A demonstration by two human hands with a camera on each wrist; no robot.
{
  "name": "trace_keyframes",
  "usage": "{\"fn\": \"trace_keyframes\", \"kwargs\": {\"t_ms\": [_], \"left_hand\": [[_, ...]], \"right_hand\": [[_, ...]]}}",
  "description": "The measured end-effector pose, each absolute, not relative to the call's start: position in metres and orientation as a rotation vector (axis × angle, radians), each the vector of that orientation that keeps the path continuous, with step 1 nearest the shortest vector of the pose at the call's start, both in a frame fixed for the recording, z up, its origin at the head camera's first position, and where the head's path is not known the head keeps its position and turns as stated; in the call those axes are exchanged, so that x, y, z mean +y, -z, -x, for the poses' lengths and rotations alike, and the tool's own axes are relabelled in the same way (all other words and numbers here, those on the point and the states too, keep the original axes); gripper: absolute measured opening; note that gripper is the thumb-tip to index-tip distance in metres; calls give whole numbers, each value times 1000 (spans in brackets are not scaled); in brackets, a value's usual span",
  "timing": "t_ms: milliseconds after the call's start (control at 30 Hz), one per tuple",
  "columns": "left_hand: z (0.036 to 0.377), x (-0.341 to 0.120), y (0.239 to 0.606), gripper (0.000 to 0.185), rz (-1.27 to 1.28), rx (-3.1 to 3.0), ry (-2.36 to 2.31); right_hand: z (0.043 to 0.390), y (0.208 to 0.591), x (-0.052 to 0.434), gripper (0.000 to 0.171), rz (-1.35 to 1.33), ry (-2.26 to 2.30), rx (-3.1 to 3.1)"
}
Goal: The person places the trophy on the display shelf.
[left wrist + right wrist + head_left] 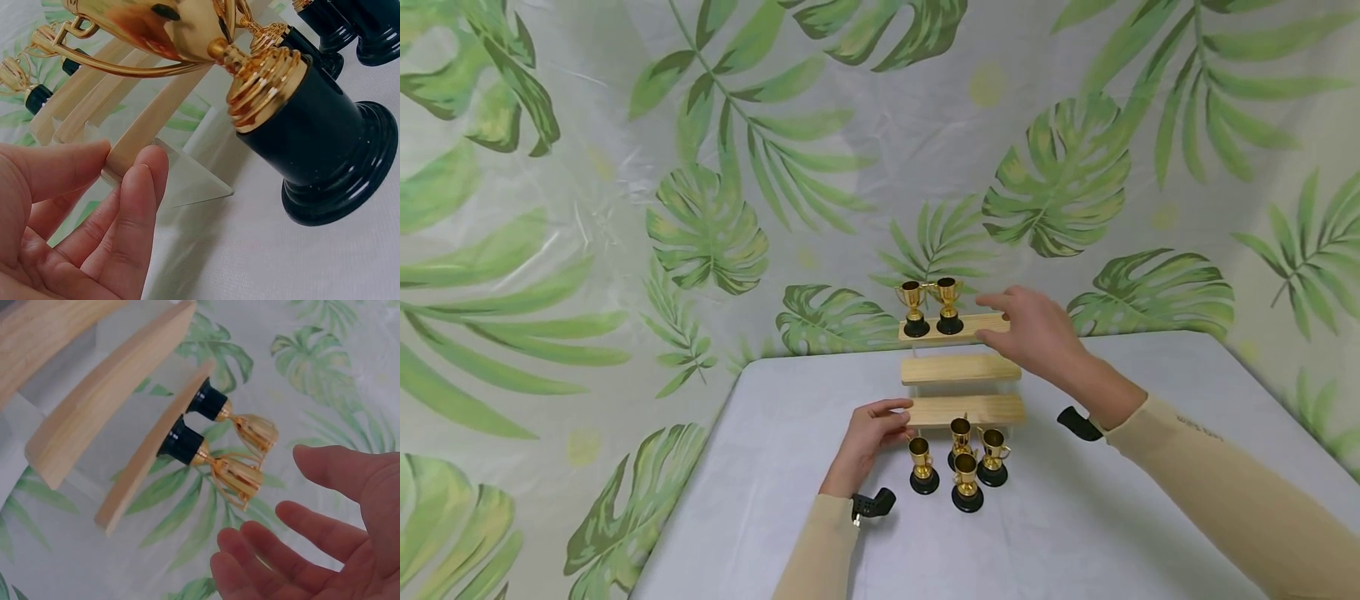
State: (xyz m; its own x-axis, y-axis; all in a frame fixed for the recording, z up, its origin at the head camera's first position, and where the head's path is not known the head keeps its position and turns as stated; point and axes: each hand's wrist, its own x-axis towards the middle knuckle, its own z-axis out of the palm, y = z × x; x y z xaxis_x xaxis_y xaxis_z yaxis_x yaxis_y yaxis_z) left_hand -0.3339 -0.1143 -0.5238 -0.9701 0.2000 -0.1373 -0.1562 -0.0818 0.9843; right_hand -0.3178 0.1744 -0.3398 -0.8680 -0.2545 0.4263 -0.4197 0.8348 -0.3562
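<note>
A pale backdrop (910, 133) with green leaves hangs behind a white-covered table (797, 417)

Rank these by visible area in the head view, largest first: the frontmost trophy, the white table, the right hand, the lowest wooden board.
1. White table
2. Right hand
3. Lowest wooden board
4. Frontmost trophy

Plain beige long sleeves (1225, 496), both arms.
Small, faint lettering (1199, 428) along right forearm; compact black wrist unit (876, 503) at each cuff, left with silvery bit (857, 520).
</note>
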Motion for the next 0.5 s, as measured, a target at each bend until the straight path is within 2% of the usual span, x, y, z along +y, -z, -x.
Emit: {"fn": "trace_keyframes", "kwargs": {"t_ms": [500], "left_hand": [[334,-113,523,31,-46,1946,-2154]], "right_hand": [[290,379,169,49,-478,-749,-2700]]}}
